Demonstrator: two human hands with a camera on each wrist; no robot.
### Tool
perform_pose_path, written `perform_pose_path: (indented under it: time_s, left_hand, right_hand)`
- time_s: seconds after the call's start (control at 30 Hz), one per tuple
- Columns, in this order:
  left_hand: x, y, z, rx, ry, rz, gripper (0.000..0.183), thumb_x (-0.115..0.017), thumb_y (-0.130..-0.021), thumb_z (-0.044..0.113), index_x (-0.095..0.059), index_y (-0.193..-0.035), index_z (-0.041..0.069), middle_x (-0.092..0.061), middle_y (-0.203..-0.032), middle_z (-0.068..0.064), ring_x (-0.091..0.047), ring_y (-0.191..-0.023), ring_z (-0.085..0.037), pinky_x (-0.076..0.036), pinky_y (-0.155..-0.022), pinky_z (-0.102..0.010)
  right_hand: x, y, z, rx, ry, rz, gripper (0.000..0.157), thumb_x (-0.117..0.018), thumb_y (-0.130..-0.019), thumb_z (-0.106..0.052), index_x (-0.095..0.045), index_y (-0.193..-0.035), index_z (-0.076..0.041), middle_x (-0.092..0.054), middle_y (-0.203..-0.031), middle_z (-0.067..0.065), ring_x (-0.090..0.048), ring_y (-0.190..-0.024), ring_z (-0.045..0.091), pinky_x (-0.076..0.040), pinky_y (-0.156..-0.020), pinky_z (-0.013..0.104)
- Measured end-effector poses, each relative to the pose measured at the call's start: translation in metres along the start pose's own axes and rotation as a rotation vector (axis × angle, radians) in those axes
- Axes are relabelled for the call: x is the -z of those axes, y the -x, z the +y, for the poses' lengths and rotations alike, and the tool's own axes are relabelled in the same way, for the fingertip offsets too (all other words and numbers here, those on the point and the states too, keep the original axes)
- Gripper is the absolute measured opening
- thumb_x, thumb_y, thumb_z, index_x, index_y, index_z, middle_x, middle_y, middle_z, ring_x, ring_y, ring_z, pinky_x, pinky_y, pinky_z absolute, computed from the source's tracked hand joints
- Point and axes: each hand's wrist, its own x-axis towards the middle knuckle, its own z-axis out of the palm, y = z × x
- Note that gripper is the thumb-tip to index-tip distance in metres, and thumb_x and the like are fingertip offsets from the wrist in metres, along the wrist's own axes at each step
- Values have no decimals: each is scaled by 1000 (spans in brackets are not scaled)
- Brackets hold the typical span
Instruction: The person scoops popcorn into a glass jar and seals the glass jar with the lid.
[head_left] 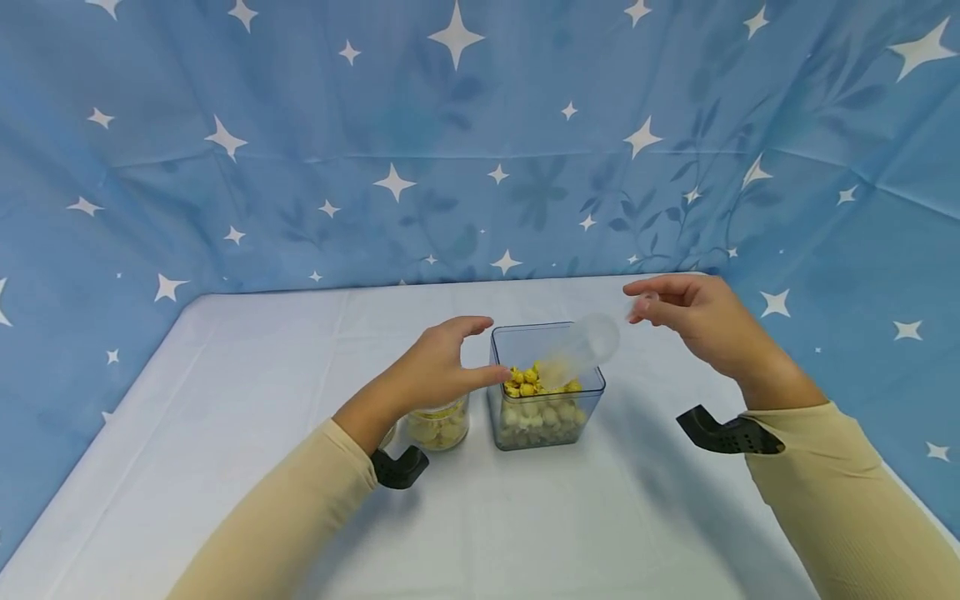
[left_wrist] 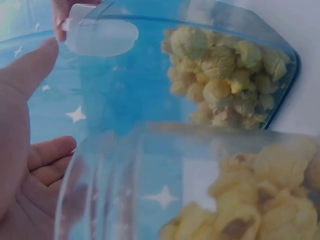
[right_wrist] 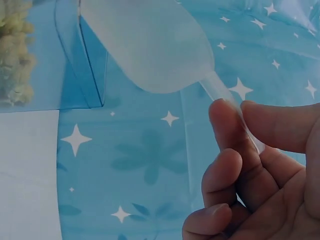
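The right hand (head_left: pixel 701 321) pinches the thin handle of a clear scoop (head_left: pixel 581 354) between thumb and fingers (right_wrist: pixel 227 127); the scoop tips down and to the left from that hand, so its long line runs from the hand at the upper right to the box (head_left: pixel 546 385) at the lower left; its wide end hangs over the popcorn (head_left: pixel 534 382) in the box, near the right side of the box's mouth; the box stands near the middle of the table (head_left: pixel 225 417), a bit toward the back edge

The left hand (head_left: pixel 438 367) has its fingers spread apart and a little bent; its thumb tip sits at the left wall of the box, and I cannot tell if it presses the wall or is just beside it; this hand hovers right over a small jar (head_left: pixel 438 423) that stands just left of the box; the left hand is nearer to the jar, the right hand is nearer to the scoop

Hard to see: the scoop is see-through and blurry, so I cannot tell if any popcorn is inside it; the hand covers the top of the jar, so a lid cannot be made out; the jar holds pale bits that look like popcorn too; the left wrist view is very close and foggy, with the jar rim cut off at the bottom
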Motion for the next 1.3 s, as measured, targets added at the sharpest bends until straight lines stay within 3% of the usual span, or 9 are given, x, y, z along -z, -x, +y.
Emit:
perform_pose_path:
  time_s: [0.13, 0.27, 0.87, 1.07, 1.3]
  left_hand:
    - [-5, -3, 2, 11, -47, -25, 84, -75, -88, 49, -41, -153, 8, -41, -155, -7, -37, -142, -25, -34, -113, -46]
    - [-8, -4, 2, 11, -70, -35, 84, -75, -87, 50, -41, -153, 9, -42, -154, -7, -39, -141, -25, -36, -112, -45]
    - [-7, -4, 4, 7, -69, -46, 86, -76, -86, 50, -41, -153, 10, -45, -153, -7, -41, -140, -24, -37, -112, -44]
    - [-7, -3, 4, 14, -65, -44, 85, -77, -86, 49, -42, -153, 10, -45, -152, -7, -41, -140, -25, -37, -111, -45]
    - [-6, -3, 2, 6, -53, -46, 84, -76, -88, 48, -42, -153, 8, -45, -152, -8, -42, -139, -25, -38, -111, -45]
  right_hand:
    - [0, -1, -9, -60, 183, -25, 35, -59, -102, -22, -65, -132, -4, -74, -97, 3, -64, -100, 15, -51, -90, 34]
    - [-1, -3, -18, -86, 262, -61, 38, -59, -102, -28, -65, -132, -6, -74, -96, 4, -64, -104, 25, -49, -91, 51]
    - [-12, -13, -56, -52, 534, -195, 30, -66, -97, -23, -71, -122, -7, -73, -89, -5, -64, -81, 17, -48, -66, 37]
    - [-25, -15, -63, -19, 544, -225, 26, -67, -96, -15, -72, -117, -1, -72, -83, -2, -58, -67, 16, -45, -58, 36]
    - [-39, -19, -56, -14, 485, -269, 22, -68, -95, -11, -72, -113, 1, -72, -82, -3, -60, -69, 15, -47, -62, 36]
